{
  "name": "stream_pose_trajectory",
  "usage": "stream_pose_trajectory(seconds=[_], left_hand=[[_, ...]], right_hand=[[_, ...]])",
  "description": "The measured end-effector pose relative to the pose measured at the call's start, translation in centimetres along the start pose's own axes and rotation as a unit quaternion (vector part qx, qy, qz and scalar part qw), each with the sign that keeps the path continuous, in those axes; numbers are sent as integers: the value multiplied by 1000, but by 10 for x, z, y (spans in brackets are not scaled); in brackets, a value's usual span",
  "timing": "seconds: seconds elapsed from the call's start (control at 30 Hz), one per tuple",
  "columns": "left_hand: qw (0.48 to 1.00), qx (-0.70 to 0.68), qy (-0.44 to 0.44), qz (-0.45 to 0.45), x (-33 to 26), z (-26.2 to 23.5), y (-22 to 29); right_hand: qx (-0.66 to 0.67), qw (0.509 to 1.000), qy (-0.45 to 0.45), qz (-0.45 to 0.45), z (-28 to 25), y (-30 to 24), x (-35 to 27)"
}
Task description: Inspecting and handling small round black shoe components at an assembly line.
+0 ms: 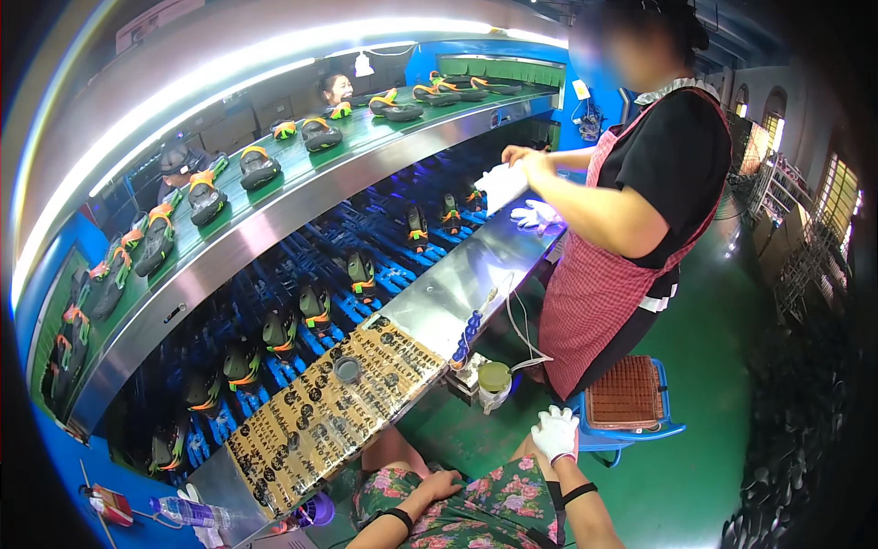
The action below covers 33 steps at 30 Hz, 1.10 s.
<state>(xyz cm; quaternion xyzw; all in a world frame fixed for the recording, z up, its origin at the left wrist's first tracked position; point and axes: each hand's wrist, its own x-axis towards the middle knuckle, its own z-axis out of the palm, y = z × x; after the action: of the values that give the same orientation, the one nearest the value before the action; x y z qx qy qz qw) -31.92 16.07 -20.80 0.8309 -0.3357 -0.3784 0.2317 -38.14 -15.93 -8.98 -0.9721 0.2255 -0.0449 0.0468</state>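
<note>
My left hand (441,485) is bare and rests on the green floral dress over my lap, fingers laid on the cloth, holding nothing. On my right knee lies my right hand (555,434) in a white glove, its fingers spread and holding nothing. Just beyond my lap, brown printed tape covers the near part of a metal ledge (457,297). A small dark round lid (347,369) sits on that tape. Between the ledge and my right hand stands a jar with a greenish top (495,377), beside a coiled blue cord (466,337).
Shoes (320,134) ride a green conveyor (215,224); more stand on blue racks below. At right a standing person in a red checked apron (599,302) handles white cloth (501,188). White gloves (537,215) lie nearby. A blue stool (672,428) and a plastic bottle (187,511) flank me.
</note>
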Motion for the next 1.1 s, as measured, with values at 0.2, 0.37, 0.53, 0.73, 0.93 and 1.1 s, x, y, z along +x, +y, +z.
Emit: stream_pose_trajectory(seconds=[0.2, 0.37, 0.53, 0.73, 0.93, 1.1], left_hand=[[1000, -1, 0, -1, -4, -2, 5], [1000, -1, -3, 6, -1, 0, 8], [1000, -9, 13, 1, -1, 2, -6], [1000, -6, -4, -4, -5, -9, 11], [1000, 0, -2, -10, -11, -12, 20], [1000, -1, -3, -16, -12, -11, 16]], right_hand=[[-16, 1000, -12, -4, -2, -11, 2], [-30, 999, -15, 2, 9, 2, -2], [-10, 999, 40, -19, 10, 0, 3], [-7, 1000, 15, -7, 2, -6, 6], [-12, 1000, 6, -11, 1, -7, 5], [-7, 1000, 12, -9, 1, -5, 5]])
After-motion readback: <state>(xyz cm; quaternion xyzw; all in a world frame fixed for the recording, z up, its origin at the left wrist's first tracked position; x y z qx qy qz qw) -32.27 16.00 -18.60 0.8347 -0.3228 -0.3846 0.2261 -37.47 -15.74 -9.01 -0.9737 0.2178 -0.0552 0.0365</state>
